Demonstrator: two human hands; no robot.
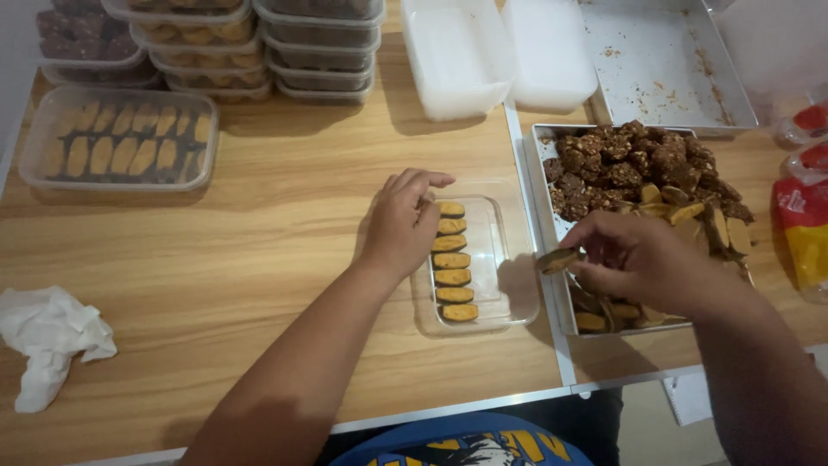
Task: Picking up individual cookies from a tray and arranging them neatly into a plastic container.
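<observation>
A clear plastic container (509,293) sits on the wooden table in front of me, with a column of several oval orange-and-dark cookies (452,261) along its left side. My left hand (403,220) rests on the container's left rim, fingertips at the top cookie. My right hand (638,259) hovers over the metal tray (545,177) on the right and pinches one oval cookie (559,259) between thumb and fingers, just right of the container. The tray holds dark crumbly cookies (634,160) and more oval ones.
A filled lidded container (121,138) lies at the far left, with stacks of filled containers (259,43) behind it. Empty white containers (492,52) and a second crumb-strewn tray (664,60) stand at the back. A crumpled tissue (52,341) lies near left; red-yellow packets (802,224) at the right edge.
</observation>
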